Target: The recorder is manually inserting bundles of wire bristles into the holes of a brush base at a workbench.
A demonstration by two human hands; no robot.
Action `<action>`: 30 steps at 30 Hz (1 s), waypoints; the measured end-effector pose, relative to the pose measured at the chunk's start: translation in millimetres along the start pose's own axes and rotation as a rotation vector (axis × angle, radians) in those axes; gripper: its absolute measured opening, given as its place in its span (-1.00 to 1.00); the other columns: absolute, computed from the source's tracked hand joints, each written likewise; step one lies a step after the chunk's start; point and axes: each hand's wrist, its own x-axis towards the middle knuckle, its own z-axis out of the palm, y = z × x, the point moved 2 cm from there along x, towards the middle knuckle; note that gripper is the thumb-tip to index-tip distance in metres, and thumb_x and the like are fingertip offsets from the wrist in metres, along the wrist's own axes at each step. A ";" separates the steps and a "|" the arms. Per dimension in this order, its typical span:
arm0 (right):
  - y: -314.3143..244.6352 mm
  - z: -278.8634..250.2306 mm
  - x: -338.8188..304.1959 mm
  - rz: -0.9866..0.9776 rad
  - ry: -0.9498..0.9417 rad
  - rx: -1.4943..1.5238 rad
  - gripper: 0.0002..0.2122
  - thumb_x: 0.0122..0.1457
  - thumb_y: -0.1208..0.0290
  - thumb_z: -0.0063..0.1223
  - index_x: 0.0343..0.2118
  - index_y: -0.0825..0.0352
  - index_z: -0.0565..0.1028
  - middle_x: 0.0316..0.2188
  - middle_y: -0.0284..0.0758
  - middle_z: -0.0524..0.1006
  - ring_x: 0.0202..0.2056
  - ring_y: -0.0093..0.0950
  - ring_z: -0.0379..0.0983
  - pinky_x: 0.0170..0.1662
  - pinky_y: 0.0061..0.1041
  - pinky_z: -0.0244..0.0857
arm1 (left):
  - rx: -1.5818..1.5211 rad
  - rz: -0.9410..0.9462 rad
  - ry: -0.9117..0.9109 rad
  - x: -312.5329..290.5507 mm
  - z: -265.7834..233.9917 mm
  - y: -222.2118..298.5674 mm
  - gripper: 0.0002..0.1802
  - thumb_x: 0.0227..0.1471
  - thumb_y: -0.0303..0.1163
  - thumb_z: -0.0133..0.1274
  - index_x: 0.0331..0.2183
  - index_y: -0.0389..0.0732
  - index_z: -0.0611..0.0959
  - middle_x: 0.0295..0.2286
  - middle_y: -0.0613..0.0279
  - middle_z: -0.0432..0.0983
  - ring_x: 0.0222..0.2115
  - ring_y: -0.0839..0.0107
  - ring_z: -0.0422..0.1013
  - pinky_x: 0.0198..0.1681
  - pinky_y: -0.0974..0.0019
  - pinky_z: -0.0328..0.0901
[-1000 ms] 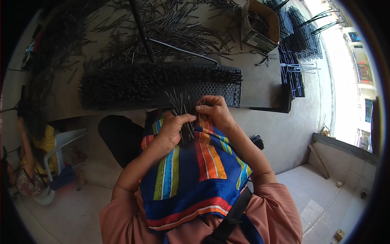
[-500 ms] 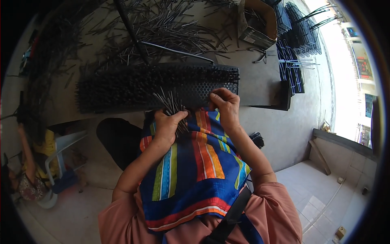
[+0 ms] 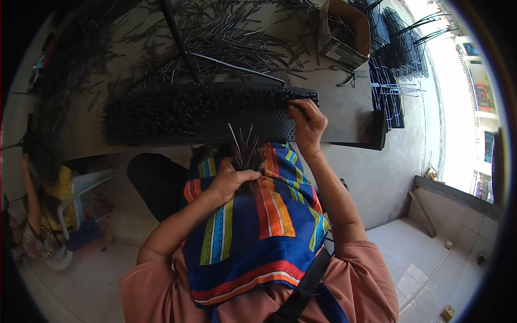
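My left hand (image 3: 229, 182) is closed round a bundle of thin dark sticks (image 3: 246, 148) above my lap, their tips fanning out away from me. A long black perforated tray (image 3: 285, 131) lies across the table edge in front of me. Dark sticks stand packed upright in its holes (image 3: 156, 113), densest toward the left. At the tray's right end, my right hand (image 3: 311, 126) has its fingers pinched together over the holes. Whatever sits between those fingertips is too small or hidden to make out. A striped blue cloth (image 3: 253, 231) covers my lap.
Loose dark sticks (image 3: 226, 43) lie heaped beyond the tray, under a metal frame (image 3: 237, 65). A cardboard box (image 3: 344, 35) holds more at the far right, near wire racks (image 3: 404, 43) and bent rods (image 3: 385, 86). Another person (image 3: 37, 226) sits at the far left by a chair.
My right hand has moved slightly away from me and right, over the tray's end. My left hand has drawn the bundle nearer and rightward, with the sticks pointing more upright.
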 end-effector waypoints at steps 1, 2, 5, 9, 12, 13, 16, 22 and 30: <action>0.6 -0.2 0.3 0.016 0.013 0.012 -0.92 0.08 0.72 0.05 -0.36 0.51 0.54 -0.46 -0.35 0.48 -0.48 -0.63 0.42 -0.41 -0.67 0.31 | 0.046 0.052 0.040 1.2 0.7 4.3 -0.86 -0.11 -0.62 0.12 -0.38 -0.36 0.62 -0.50 0.11 0.59 -0.50 0.34 0.55 -0.36 0.29 0.48; 1.1 -0.1 0.5 0.033 0.025 0.023 -0.92 0.08 0.72 0.06 -0.36 0.51 0.54 -0.47 -0.35 0.48 -0.48 -0.63 0.42 -0.41 -0.67 0.31 | 0.044 0.052 0.040 1.3 1.9 7.6 -0.86 -0.11 -0.62 0.12 -0.38 -0.36 0.62 -0.50 0.11 0.59 -0.50 0.34 0.55 -0.36 0.29 0.48; -2.2 3.0 0.9 0.046 0.028 0.000 -0.93 0.08 0.72 0.06 -0.37 0.50 0.55 -0.49 -0.37 0.48 -0.49 -0.64 0.41 -0.42 -0.67 0.31 | 0.029 0.087 0.075 2.7 4.4 18.1 -0.90 -0.10 -0.62 0.12 -0.41 -0.36 0.62 -0.50 0.11 0.58 -0.52 0.37 0.53 -0.40 0.32 0.47; 0.4 8.0 -0.3 0.034 0.001 -0.112 -0.93 0.05 0.70 0.11 -0.38 0.48 0.56 -0.52 -0.37 0.48 -0.51 -0.65 0.40 -0.42 -0.68 0.28 | -0.009 0.106 0.163 9.5 -0.7 20.5 -0.91 -0.09 -0.62 0.12 -0.41 -0.34 0.62 -0.52 0.13 0.57 -0.56 0.39 0.51 -0.48 0.36 0.45; -10.1 13.1 1.7 0.012 -0.062 -0.329 -0.91 0.01 0.67 0.17 -0.38 0.45 0.57 -0.54 -0.36 0.47 -0.53 -0.65 0.39 -0.44 -0.68 0.25 | -0.025 0.112 0.193 9.8 -1.8 20.4 -0.92 -0.08 -0.62 0.12 -0.41 -0.33 0.61 -0.53 0.13 0.56 -0.57 0.40 0.51 -0.52 0.37 0.44; -12.5 14.6 2.9 0.015 -0.025 -0.324 -0.90 -0.01 0.66 0.19 -0.39 0.44 0.58 -0.55 -0.36 0.47 -0.53 -0.65 0.39 -0.45 -0.66 0.24 | -0.017 0.110 0.213 9.2 -1.4 21.2 -0.92 -0.08 -0.62 0.12 -0.42 -0.33 0.60 -0.53 0.14 0.56 -0.57 0.40 0.51 -0.53 0.38 0.43; -10.5 16.8 6.0 -0.001 0.005 -0.317 -0.89 -0.03 0.63 0.21 -0.39 0.43 0.58 -0.57 -0.34 0.47 -0.54 -0.63 0.39 -0.46 -0.64 0.23 | -0.021 0.104 0.225 6.7 3.4 23.0 -0.94 -0.07 -0.62 0.11 -0.43 -0.32 0.61 -0.54 0.15 0.56 -0.57 0.40 0.51 -0.53 0.39 0.42; -18.4 17.8 15.0 -0.088 -0.161 -0.513 -0.87 0.03 0.53 0.17 -0.33 0.38 0.59 -0.53 -0.24 0.51 -0.56 -0.40 0.46 -0.45 -0.53 0.29 | -0.017 0.099 0.200 7.5 2.7 15.9 -0.96 -0.06 -0.61 0.12 -0.44 -0.31 0.63 -0.55 0.16 0.57 -0.59 0.41 0.51 -0.50 0.40 0.42; -23.7 15.4 18.6 -0.095 -0.251 -0.649 -0.85 0.08 0.45 0.10 -0.29 0.31 0.60 -0.46 -0.21 0.54 -0.46 -0.22 0.51 -0.41 -0.38 0.35 | -0.026 0.118 0.158 5.8 2.1 18.4 -0.94 -0.07 -0.62 0.12 -0.43 -0.32 0.63 -0.54 0.15 0.57 -0.59 0.40 0.51 -0.49 0.40 0.43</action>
